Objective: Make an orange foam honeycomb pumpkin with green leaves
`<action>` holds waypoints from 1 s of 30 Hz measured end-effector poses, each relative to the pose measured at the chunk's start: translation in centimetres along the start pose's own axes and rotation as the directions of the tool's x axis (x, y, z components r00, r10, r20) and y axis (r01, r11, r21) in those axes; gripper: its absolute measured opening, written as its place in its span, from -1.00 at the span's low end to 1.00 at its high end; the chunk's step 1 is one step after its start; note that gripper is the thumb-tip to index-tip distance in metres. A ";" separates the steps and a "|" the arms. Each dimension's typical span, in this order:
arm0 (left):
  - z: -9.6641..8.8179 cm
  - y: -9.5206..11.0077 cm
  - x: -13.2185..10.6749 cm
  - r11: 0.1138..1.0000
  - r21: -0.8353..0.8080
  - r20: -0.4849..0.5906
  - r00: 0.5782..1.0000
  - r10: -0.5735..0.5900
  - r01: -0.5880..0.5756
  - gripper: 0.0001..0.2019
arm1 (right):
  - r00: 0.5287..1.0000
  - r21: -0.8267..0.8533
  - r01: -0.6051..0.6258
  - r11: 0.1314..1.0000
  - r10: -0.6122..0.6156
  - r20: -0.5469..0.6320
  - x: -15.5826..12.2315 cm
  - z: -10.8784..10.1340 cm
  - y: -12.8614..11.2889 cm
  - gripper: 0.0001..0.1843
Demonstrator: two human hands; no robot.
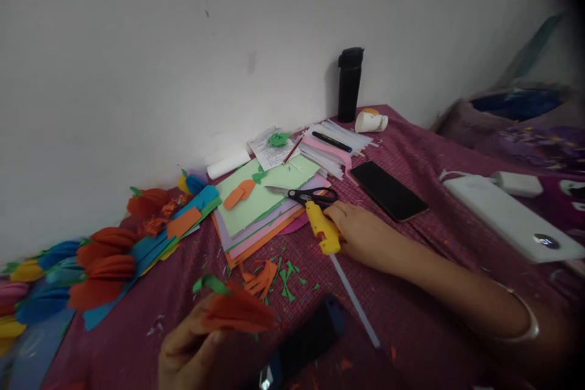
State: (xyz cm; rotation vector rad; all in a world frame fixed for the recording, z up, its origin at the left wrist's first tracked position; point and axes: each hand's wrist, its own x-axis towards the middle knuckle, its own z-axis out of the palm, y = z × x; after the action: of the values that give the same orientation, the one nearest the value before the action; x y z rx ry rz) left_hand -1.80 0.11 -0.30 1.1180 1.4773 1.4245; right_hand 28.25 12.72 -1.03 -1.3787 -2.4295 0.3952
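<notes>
My left hand is low in the view, fingers pinched on a folded orange paper flower with a green leaf. My right hand reaches across the maroon cloth and closes on a yellow glue gun, whose white glue stick trails back toward me. Black-handled scissors lie just beyond the glue gun, on a stack of coloured paper sheets.
Finished orange, blue and yellow paper flowers line the left edge. A black phone, a white power bank, a black flask, a tipped paper cup and paper strips with a pen sit farther back. Another dark phone lies near me.
</notes>
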 end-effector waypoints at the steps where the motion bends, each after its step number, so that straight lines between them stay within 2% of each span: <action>1: 0.0 0.3 -0.2 0.994 0.056 0.044 0.995 0.094 -0.097 -0.88 | 1.000 -0.018 0.011 1.000 -0.010 0.018 0.2 0.3 0.4 -0.70; 3: 0.3 1.0 -0.5 0.947 0.119 0.135 0.950 0.282 -0.298 -0.94 | 0.998 -0.041 0.049 0.998 -0.047 0.037 0.4 0.4 0.8 -0.68; 5: 0.7 1.8 -0.6 0.875 0.118 0.213 0.872 0.440 -0.470 -0.94 | 0.996 -0.021 0.093 0.995 -0.093 0.008 0.3 0.0 0.4 -0.72; 7: 1.1 2.4 -0.8 0.827 0.121 0.258 0.822 0.508 -0.549 -0.88 | 0.985 0.113 0.162 0.980 -0.153 -0.081 -0.2 -0.8 -1.0 -0.81; 8: 1.3 2.5 -0.8 0.823 0.135 0.271 0.819 0.505 -0.552 -0.86 | 0.975 0.222 0.208 0.953 -0.183 -0.128 -0.5 -1.1 -2.0 -0.84; 10: 1.7 2.6 -1.1 0.828 0.170 0.257 0.835 0.487 -0.535 -0.83 | 0.963 0.475 0.265 0.839 -0.205 -0.176 -1.2 -1.6 -4.4 -0.84; 12: 2.1 2.4 -1.2 0.836 0.183 0.227 0.850 0.476 -0.517 -0.83 | 0.969 0.644 0.238 0.727 -0.226 -0.103 -1.7 -1.6 -6.8 -0.67; 14: 2.5 2.1 -1.1 0.850 0.168 0.209 0.860 0.465 -0.500 -0.84 | 0.966 0.708 0.180 0.683 -0.260 0.005 -1.7 -1.2 -8.6 -0.47; 16: 2.8 1.9 -0.9 0.867 0.136 0.193 0.872 0.451 -0.479 -0.85 | 0.969 0.717 0.134 0.684 -0.242 0.050 -1.4 -0.6 -9.7 -0.49; 19: 3.0 1.6 -0.4 0.892 0.142 0.179 0.897 0.403 -0.429 -0.90 | 0.981 0.698 0.114 0.707 -0.190 0.032 -0.8 0.4 -10.3 -0.76; 22: 2.8 1.1 -0.3 0.924 0.192 0.137 0.941 0.308 -0.331 -0.96 | 0.987 0.703 0.117 0.701 -0.159 -0.006 -0.6 1.0 -10.4 -0.91; 24: 2.7 0.8 -0.4 0.937 0.196 0.122 0.955 0.271 -0.290 -0.97 | 0.991 0.721 0.101 0.686 -0.136 -0.010 -0.7 1.1 -10.4 -0.96; 30: 2.5 0.2 -0.4 0.936 0.215 0.170 0.954 0.246 -0.279 -0.91 | 0.997 0.747 0.057 0.663 -0.081 -0.004 -0.9 1.6 -10.7 -0.97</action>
State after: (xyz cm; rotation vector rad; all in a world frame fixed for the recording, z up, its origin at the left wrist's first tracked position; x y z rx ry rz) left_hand 0.72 0.47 -0.26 1.5835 1.4645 1.3350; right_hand 19.74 6.50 1.52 -0.8881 -1.9280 1.2387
